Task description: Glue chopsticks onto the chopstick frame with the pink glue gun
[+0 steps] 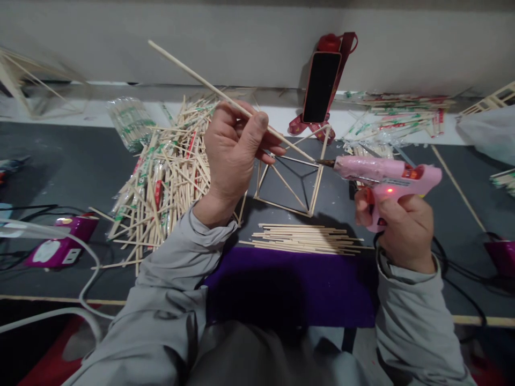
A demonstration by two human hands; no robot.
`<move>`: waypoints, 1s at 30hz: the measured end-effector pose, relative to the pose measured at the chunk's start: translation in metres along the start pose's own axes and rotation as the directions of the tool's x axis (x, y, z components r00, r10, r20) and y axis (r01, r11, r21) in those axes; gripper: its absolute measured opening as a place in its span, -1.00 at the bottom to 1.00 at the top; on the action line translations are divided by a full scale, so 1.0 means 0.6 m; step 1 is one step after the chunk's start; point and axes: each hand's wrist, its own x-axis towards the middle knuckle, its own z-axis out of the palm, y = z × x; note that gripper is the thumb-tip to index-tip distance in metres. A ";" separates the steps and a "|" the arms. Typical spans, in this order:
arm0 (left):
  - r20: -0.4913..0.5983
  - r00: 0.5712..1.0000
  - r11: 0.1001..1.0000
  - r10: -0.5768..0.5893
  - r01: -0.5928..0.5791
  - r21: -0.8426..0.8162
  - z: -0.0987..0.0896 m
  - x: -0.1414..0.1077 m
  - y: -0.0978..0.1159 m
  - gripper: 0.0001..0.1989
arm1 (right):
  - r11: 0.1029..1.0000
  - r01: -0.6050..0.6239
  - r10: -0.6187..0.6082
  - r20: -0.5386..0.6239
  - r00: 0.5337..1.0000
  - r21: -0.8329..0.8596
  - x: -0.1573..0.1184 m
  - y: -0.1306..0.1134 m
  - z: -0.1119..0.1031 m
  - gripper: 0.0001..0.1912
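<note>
Between the thumb and fingers of my left hand (237, 145) is a thin wooden stick (193, 76), slanting from upper left down to the right. Its lower end is at the nozzle of a pink hot glue gun (374, 169); whether they touch I cannot tell. My right hand (404, 228) is wrapped round the gun's handle, and a red light glows on its side. Behind and below the stick stands a frame of glued sticks (284, 207) on the dark table. A row of loose sticks (306, 238) lies nearer to me.
A large heap of sticks (156, 187) spreads at left, with a wrapped bundle (131, 120) behind. A phone (322, 88) leans upright against a red-capped thing at the back. Purple boxes (66, 241) with cables lie left and right. A purple cloth (289, 279) covers the front.
</note>
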 end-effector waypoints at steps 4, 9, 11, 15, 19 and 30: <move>0.000 1.000 1.000 0.001 -0.001 0.013 -0.002 0.001 -0.005 -0.66 | 1.000 -0.010 0.010 -0.003 1.000 -0.013 0.000 0.002 0.000 -0.84; 0.026 0.999 0.999 0.021 -0.020 -0.043 -0.007 0.004 -0.006 -0.73 | 0.999 -0.017 0.017 -0.015 1.000 -0.031 0.002 0.000 -0.001 -0.85; 0.024 0.999 0.998 0.033 -0.032 -0.056 -0.007 0.003 -0.004 -0.75 | 1.000 -0.011 0.011 -0.010 1.000 -0.027 0.001 -0.001 -0.002 -0.85; 0.032 0.999 0.998 0.041 -0.039 -0.044 -0.005 0.002 -0.001 -0.76 | 1.000 -0.016 0.016 -0.004 1.000 -0.021 0.001 -0.001 -0.002 -0.83; 0.041 0.999 0.999 0.022 -0.021 -0.038 -0.007 0.002 -0.003 -0.73 | 1.000 -0.011 0.012 0.016 1.000 -0.019 0.000 -0.002 0.000 -0.84; 0.041 0.999 0.998 0.032 -0.030 -0.055 -0.009 0.003 -0.004 -0.73 | 1.000 -0.002 0.002 0.013 1.000 0.023 -0.002 -0.005 -0.002 -0.86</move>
